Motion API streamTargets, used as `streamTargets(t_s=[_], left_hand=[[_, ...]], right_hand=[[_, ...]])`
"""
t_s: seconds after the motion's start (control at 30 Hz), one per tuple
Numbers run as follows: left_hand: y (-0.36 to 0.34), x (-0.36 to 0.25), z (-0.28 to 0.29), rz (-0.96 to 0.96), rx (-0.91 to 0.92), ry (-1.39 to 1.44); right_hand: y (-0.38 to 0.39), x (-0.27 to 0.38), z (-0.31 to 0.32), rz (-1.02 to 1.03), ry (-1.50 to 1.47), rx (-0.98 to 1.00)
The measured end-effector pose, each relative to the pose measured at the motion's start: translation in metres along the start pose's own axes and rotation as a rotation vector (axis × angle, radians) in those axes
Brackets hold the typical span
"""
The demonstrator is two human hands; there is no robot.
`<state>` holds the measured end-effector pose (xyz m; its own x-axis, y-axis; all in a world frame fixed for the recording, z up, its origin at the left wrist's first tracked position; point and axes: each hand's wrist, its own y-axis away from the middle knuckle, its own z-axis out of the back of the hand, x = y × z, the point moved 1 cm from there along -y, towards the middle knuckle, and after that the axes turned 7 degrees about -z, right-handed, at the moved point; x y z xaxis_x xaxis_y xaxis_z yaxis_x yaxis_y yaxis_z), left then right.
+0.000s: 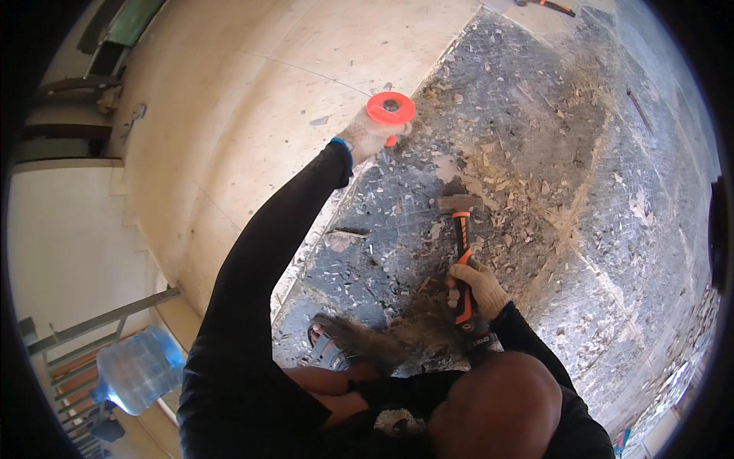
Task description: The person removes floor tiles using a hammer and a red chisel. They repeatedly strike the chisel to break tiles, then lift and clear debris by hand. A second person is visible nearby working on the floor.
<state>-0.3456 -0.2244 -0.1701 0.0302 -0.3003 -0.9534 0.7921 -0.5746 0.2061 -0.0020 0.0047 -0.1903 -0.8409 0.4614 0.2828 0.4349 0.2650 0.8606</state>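
Note:
My left hand [368, 135], in a pale knit glove with a blue cuff, is closed around a chisel whose round orange guard [380, 116] covers the top of the fist. The dark striking end of the chisel shows in the middle of the guard; its tip is hidden below. My right hand [485, 288], gloved alike, grips the black and orange handle of a hammer [461, 204]. The hammer's head points away from me, low over the chip-strewn dark floor, apart from the chisel. I cannot tell whether the head touches the floor.
Pale tiles [252, 99] border the rough dark floor [397, 191] on the left. A second hammer [550, 7] lies at the far right, and a thin rod [639, 111] nearer. My sandalled foot [327, 342] is close. A blue water jug [139, 369] stands by a metal railing [99, 321].

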Motion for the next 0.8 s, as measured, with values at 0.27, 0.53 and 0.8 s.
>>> streamTargets(t_s=[0.27,0.53,0.8], left_hand=[[-0.024,0.026,-0.014,-0.095,-0.132,-0.422],[-0.037,0.027,-0.043,-0.136,-0.122,-0.472],[-0.053,0.044,-0.05,-0.109,-0.026,-0.626]], right_hand=[[0.026,0.048,0.001,0.214,0.506,-0.242],[0.043,0.217,-0.051,0.933,0.576,-0.54],[0.011,0.238,-0.064,0.454,1.269,-0.433]])
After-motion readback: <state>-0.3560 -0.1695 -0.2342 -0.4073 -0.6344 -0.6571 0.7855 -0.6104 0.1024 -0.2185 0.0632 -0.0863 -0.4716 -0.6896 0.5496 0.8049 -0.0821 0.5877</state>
